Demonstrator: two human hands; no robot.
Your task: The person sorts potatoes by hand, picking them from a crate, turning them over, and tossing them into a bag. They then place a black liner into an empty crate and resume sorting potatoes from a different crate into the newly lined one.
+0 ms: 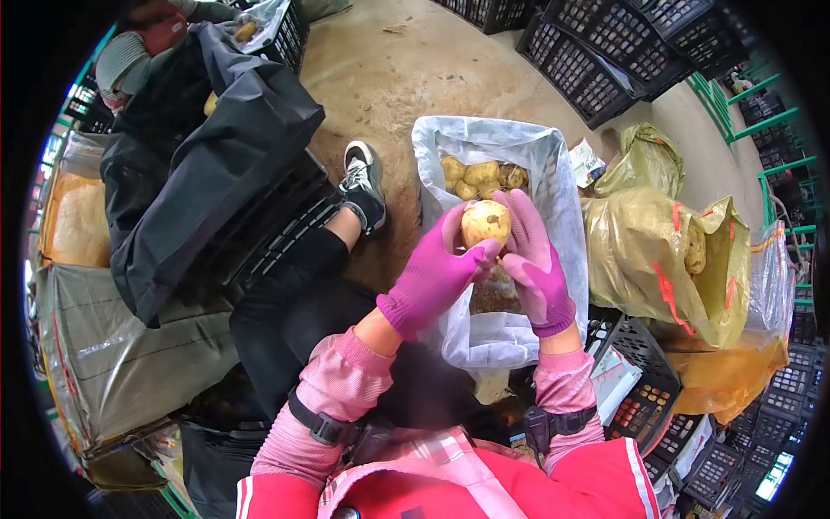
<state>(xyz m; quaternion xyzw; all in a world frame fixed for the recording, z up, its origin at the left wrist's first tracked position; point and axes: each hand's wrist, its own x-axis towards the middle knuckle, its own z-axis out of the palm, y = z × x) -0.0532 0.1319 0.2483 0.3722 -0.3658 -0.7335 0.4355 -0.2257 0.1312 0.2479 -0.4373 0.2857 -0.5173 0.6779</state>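
Note:
A pale yellow potato (pixel 485 223) with brown blemishes is held up between my two gloved hands. My left hand (pixel 437 272), in a pink-purple glove, closes its fingers and thumb round the potato's left and lower side. My right hand (pixel 538 259), gloved alike, cups the right side with its fingers raised along it. Below them stands a crate lined with white cloth (pixel 553 186), and several potatoes (pixel 482 176) lie at its far end. My hands hide the middle of the crate; brown soil or dark potatoes show at the near end.
At left, a black cloth (pixel 220 164) drapes over a black crate (pixel 290 208). To the right lies a yellow woven sack (pixel 666 255) with potatoes in its mouth. Black crates (pixel 596 65) are stacked at the back right. Another person's sleeve (pixel 121 69) shows at upper left.

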